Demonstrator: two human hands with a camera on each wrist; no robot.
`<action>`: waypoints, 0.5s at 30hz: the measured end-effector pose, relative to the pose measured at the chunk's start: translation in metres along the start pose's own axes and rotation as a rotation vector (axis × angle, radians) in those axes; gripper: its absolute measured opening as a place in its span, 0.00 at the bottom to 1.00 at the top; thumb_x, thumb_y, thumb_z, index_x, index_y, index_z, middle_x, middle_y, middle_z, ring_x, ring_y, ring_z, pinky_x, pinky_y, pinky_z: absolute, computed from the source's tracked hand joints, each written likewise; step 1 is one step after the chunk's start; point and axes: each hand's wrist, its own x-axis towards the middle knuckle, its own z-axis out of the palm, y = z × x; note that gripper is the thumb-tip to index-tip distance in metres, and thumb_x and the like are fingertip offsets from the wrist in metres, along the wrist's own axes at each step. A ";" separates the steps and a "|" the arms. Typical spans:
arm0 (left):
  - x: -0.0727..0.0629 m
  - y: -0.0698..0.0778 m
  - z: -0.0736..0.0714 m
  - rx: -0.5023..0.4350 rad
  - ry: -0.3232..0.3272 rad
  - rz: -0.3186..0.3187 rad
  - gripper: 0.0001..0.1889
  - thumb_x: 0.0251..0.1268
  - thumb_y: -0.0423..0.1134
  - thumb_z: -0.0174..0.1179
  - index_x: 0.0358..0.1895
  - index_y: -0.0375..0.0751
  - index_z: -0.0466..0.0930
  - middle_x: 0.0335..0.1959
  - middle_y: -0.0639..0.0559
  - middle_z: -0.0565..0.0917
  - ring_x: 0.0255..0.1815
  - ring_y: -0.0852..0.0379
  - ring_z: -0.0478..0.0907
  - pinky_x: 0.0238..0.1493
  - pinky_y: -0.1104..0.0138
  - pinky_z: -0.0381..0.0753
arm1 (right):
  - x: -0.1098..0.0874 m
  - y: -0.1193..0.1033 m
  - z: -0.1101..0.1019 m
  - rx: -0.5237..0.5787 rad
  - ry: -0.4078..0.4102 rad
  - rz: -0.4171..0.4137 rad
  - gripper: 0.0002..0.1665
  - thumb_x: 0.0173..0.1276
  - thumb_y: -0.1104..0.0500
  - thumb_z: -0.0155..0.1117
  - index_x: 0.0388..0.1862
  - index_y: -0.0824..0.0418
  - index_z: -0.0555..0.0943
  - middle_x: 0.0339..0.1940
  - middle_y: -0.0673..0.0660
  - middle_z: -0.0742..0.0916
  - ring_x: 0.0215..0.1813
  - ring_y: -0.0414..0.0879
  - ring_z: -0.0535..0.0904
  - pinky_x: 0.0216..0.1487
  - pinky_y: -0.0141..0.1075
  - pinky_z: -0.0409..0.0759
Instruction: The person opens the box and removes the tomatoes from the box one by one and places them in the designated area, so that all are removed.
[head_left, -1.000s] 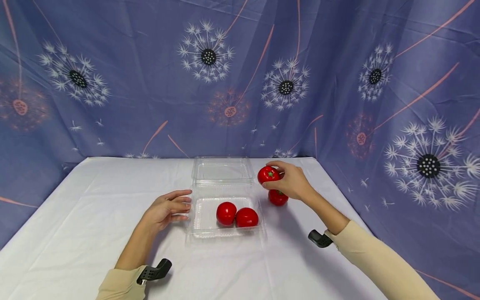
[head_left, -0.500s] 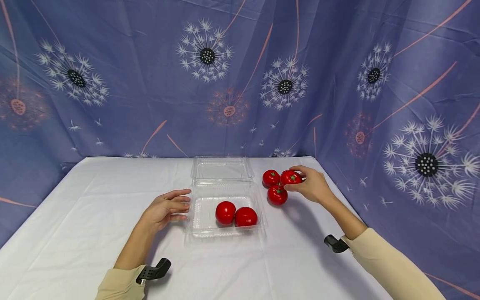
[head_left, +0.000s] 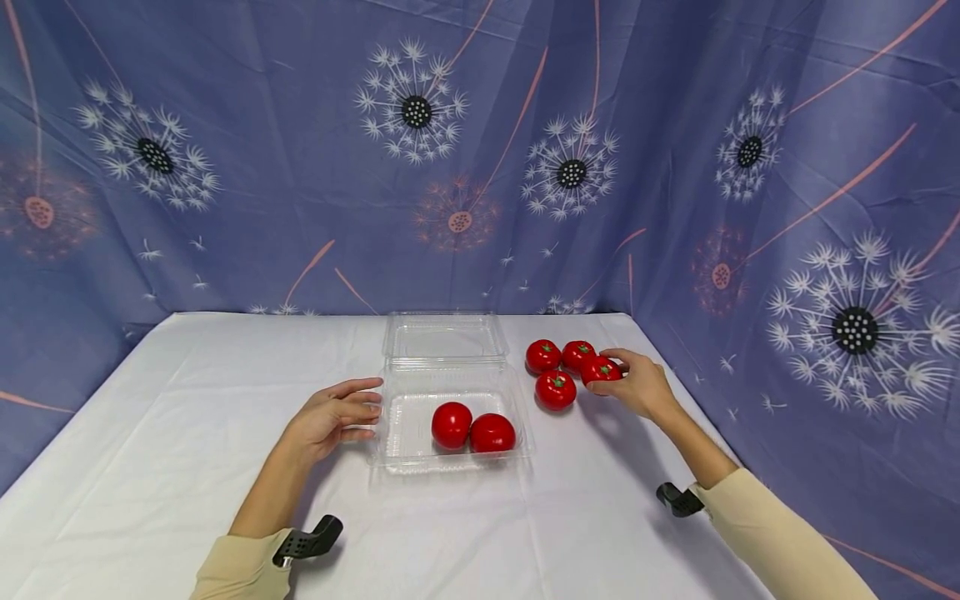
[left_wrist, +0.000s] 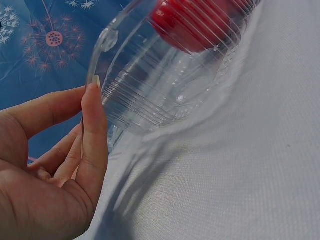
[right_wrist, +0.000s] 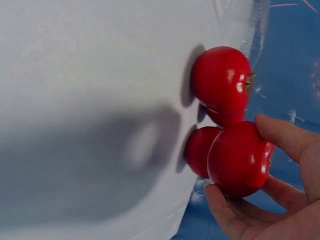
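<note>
My left hand [head_left: 333,421] is at the left side of a clear plastic clamshell container [head_left: 408,462], lid flipped back. In the left wrist view the thumb and forefinger pinch its rim [left_wrist: 94,67]. Two red tomatoes lie in the container's right half, one of them a round tomato [head_left: 452,426]. Right of the container, my right hand [head_left: 636,385] grips a tomato [head_left: 600,373] between thumb and fingers, its green stem facing up. Beside it on the cloth sit three more: a near tomato [head_left: 555,391], a back-left tomato [head_left: 542,357] and a back tomato [head_left: 577,355].
The lid [head_left: 446,337] lies open behind the base, toward the table's far edge. A white cloth [head_left: 187,417] covers the table. Blue curtain [head_left: 300,167] with dandelion prints hangs behind and to the right. A black wrist camera [head_left: 309,543] sits on each sleeve.
My right hand has moved right and slightly nearer with a tomato in its grip. Tomatoes behind it on the cloth now show. My left hand stays at the container's side.
</note>
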 end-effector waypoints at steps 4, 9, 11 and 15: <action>0.000 -0.001 -0.001 0.000 0.000 -0.001 0.31 0.64 0.25 0.62 0.72 0.33 0.69 0.50 0.51 0.83 0.39 0.56 0.85 0.39 0.66 0.88 | 0.001 0.007 0.006 -0.003 0.006 0.021 0.42 0.59 0.47 0.77 0.69 0.62 0.76 0.57 0.72 0.84 0.57 0.66 0.80 0.49 0.49 0.84; 0.000 -0.001 -0.001 0.002 0.002 0.001 0.31 0.64 0.25 0.62 0.72 0.33 0.68 0.50 0.51 0.83 0.39 0.57 0.85 0.39 0.66 0.88 | 0.003 0.012 0.014 -0.001 0.019 0.023 0.42 0.58 0.47 0.77 0.69 0.62 0.76 0.58 0.71 0.84 0.58 0.67 0.79 0.52 0.53 0.81; 0.000 -0.001 -0.001 0.002 0.004 0.002 0.31 0.64 0.25 0.61 0.72 0.33 0.68 0.49 0.51 0.83 0.38 0.57 0.85 0.39 0.66 0.88 | 0.003 0.013 0.017 -0.004 0.022 0.023 0.41 0.58 0.48 0.77 0.69 0.62 0.77 0.58 0.71 0.84 0.58 0.68 0.78 0.53 0.55 0.80; 0.000 0.000 0.001 0.004 0.013 0.004 0.32 0.63 0.24 0.61 0.73 0.31 0.67 0.49 0.51 0.83 0.38 0.58 0.84 0.38 0.66 0.88 | 0.004 0.015 0.021 -0.013 0.024 0.027 0.41 0.58 0.48 0.77 0.68 0.62 0.77 0.58 0.70 0.85 0.57 0.68 0.78 0.53 0.56 0.78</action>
